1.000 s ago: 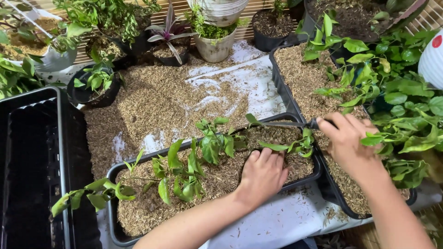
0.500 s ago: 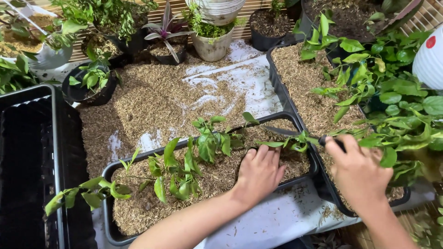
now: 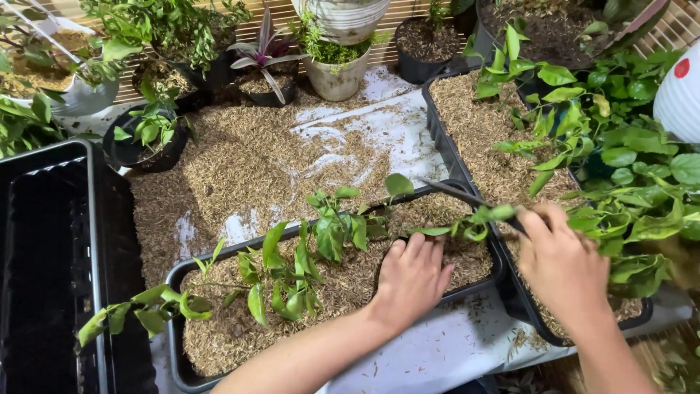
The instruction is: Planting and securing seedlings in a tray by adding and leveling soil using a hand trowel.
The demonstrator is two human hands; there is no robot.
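A long black tray [image 3: 175, 273] filled with tan husk holds several green leafy cuttings [image 3: 292, 259]. My left hand [image 3: 412, 281] presses flat on the husk near the tray's right end, next to a small cutting [image 3: 474, 222]. My right hand [image 3: 561, 263] grips a dark thin-bladed tool [image 3: 456, 193] whose tip points left over the tray's far rim, just above that small cutting.
Loose husk covers a white sheet [image 3: 408, 131] behind the tray. A second husk-filled tray [image 3: 441, 138] runs along the right, beside leafy plants [image 3: 627, 160]. An empty black crate [image 3: 51, 263] stands at left. Potted plants [image 3: 339, 58] line the back.
My right hand dropped toward me with the tool, then rose slightly, and the blade now angles over the tray's rim. The left hand stayed pressed on the husk.
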